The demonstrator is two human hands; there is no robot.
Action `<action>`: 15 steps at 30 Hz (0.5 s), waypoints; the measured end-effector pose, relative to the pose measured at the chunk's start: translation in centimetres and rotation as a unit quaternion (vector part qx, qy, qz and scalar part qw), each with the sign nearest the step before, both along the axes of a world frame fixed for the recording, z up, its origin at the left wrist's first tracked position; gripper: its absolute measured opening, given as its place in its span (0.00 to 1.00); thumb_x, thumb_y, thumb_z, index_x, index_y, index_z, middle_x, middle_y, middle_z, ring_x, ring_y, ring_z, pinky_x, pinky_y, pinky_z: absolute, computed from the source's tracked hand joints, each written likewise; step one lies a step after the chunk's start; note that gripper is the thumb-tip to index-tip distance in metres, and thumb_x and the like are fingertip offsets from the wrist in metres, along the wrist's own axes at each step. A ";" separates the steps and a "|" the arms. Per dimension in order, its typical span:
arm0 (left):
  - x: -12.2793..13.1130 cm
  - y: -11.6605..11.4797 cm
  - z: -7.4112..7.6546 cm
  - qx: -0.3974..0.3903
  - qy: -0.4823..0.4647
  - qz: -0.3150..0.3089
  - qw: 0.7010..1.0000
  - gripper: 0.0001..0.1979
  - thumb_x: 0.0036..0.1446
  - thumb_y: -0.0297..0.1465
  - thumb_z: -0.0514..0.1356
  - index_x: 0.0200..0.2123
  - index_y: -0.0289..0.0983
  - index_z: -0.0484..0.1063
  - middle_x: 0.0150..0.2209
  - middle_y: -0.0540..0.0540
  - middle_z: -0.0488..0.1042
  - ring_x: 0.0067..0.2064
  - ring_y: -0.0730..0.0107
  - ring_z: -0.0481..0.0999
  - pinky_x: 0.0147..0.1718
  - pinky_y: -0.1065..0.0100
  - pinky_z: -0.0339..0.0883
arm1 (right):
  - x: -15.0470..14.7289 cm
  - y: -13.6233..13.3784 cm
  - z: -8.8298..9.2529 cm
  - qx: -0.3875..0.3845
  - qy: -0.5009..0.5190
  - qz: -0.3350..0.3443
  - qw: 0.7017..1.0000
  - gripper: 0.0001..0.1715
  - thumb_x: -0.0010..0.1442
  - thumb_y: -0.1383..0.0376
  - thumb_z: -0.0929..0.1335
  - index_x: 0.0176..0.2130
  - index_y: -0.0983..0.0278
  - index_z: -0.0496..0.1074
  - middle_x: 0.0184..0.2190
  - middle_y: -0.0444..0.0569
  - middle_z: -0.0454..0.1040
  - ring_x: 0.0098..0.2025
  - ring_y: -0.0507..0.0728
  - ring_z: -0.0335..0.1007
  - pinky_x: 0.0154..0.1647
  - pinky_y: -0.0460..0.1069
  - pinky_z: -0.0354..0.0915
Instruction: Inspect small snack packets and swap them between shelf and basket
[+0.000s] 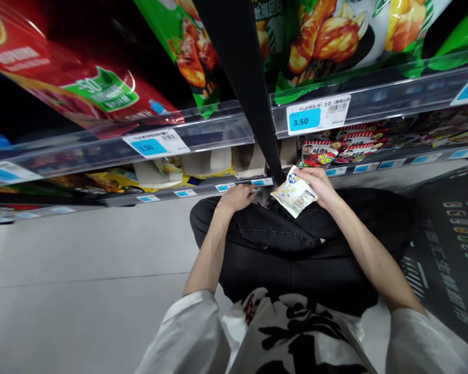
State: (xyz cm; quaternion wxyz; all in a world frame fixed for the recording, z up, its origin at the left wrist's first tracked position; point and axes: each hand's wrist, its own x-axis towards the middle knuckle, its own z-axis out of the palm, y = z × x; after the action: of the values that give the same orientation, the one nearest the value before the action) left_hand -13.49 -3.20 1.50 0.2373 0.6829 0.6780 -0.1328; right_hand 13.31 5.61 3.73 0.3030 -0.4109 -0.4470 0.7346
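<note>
My right hand (319, 183) is closed on the upper right corner of a small pale snack packet (294, 193) with a blue logo and fine print. The packet is tilted above my crossed legs in black trousers (273, 228). Beside the lower shelf's edge, my left hand (237, 197) hovers or rests near my knee, close to a blue-and-white price tag (262, 182). Its fingers point right, loosely apart, and I see nothing in them. Whether they touch the shelf edge I cannot tell.
A grey shopping basket (432, 244) stands at my right. Overhead, a clear shelf rail (214, 130) juts out below large snack bags (327, 39). A black upright post (242, 67) divides the shelves. Red candy packets (337, 148) and open cartons (206, 160) fill the lower shelf.
</note>
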 end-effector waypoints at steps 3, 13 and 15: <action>0.0 0.0 0.0 -0.005 0.003 -0.003 1.000 0.22 0.69 0.38 0.50 0.62 0.41 0.68 0.49 0.39 0.81 0.53 0.53 0.80 0.50 0.60 0.71 | 0.0 0.0 0.1 -0.002 -0.002 0.001 1.000 0.20 0.52 0.49 0.77 0.27 0.63 0.81 0.25 0.46 0.78 0.26 0.52 0.68 0.27 0.47 0.58; 0.0 0.0 -0.1 -0.002 0.009 0.000 1.000 0.22 0.70 0.39 0.50 0.63 0.42 0.68 0.50 0.39 0.80 0.54 0.52 0.79 0.50 0.60 0.71 | -0.1 -0.1 0.3 0.001 -0.009 0.000 1.000 0.20 0.50 0.49 0.78 0.26 0.63 0.80 0.24 0.46 0.78 0.26 0.52 0.68 0.27 0.47 0.58; 0.0 0.0 -0.1 -0.004 0.010 0.001 1.000 0.22 0.70 0.39 0.50 0.63 0.42 0.68 0.50 0.39 0.81 0.53 0.52 0.79 0.50 0.60 0.71 | -0.1 -0.1 0.3 -0.001 -0.006 -0.001 1.000 0.20 0.50 0.49 0.78 0.26 0.63 0.80 0.24 0.46 0.77 0.25 0.52 0.67 0.26 0.47 0.57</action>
State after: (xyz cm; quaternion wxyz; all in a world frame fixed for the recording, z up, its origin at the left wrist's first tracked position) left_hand -13.52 -3.23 1.36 0.2329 0.6801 0.6805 -0.1421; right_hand 13.21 5.54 4.07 0.3008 -0.4163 -0.4479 0.7318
